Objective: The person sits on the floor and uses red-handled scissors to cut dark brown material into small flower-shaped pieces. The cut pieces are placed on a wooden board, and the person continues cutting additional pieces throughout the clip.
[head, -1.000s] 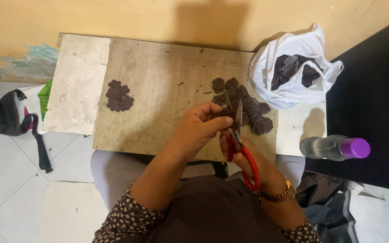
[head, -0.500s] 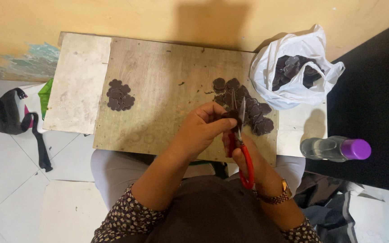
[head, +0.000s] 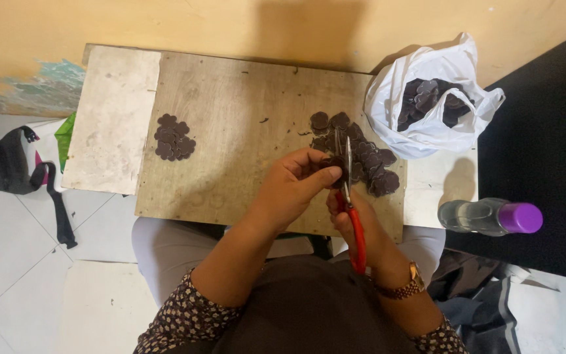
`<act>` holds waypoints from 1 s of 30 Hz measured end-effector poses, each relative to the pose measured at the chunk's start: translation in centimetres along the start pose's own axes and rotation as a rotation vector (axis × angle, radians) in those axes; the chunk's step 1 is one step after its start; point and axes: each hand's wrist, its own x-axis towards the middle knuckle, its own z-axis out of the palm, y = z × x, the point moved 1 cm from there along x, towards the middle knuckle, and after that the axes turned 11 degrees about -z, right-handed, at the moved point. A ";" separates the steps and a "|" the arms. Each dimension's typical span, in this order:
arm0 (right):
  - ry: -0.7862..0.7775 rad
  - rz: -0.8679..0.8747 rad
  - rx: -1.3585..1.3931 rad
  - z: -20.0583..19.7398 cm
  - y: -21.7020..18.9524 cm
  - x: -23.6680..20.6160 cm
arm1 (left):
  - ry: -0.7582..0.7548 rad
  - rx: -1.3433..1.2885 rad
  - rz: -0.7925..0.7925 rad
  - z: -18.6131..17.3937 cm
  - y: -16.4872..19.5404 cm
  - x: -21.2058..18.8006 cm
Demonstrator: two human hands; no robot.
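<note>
**While the blades sit over the piece, you are mid-trim**

As your left hand (head: pixel 296 190) pinches one dark brown piece (head: pixel 333 164) between thumb and fingers, it hangs just above the board (head: pixel 244 118), at the near edge of the big pile (head: pixel 365 160). Your right hand (head: pixel 355 219) is closed round the red handles of the scissors (head: pixel 347 196), blades pointing away from you and standing against that piece; whether they are open or shut, I cannot tell. By my reading you are at the cutting step. Your next move calls for a steady pinch, with fingertips clear of the blades.

Count outward: one piece in hand, one pair of scissors, two piles on the board, the large one by your hands and a small pile (head: pixel 174 137) well apart to the left. One white bag (head: pixel 427 98) holds more pieces, too heaped to count. One bottle (head: pixel 489 217) with a purple cap lies on its side at the right.
</note>
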 end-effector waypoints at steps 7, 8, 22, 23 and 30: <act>-0.084 -0.017 0.033 -0.4 0.2 -0.3 | 0.023 0.040 0.027 0.5 0.2 -0.3; -0.090 -0.016 0.023 -0.5 0.2 -0.3 | 0.026 0.043 0.018 0.5 0.2 -0.3; -0.013 0.021 0.104 0.1 -0.1 -0.2 | 0.042 0.035 -0.008 0.5 0.2 -0.6; -0.004 0.019 0.117 0.3 0.0 -0.2 | 0.036 0.010 -0.008 0.5 0.1 -0.5; 0.009 0.019 0.144 0.4 -0.4 -0.1 | 0.038 -0.041 -0.007 0.3 -0.3 -0.3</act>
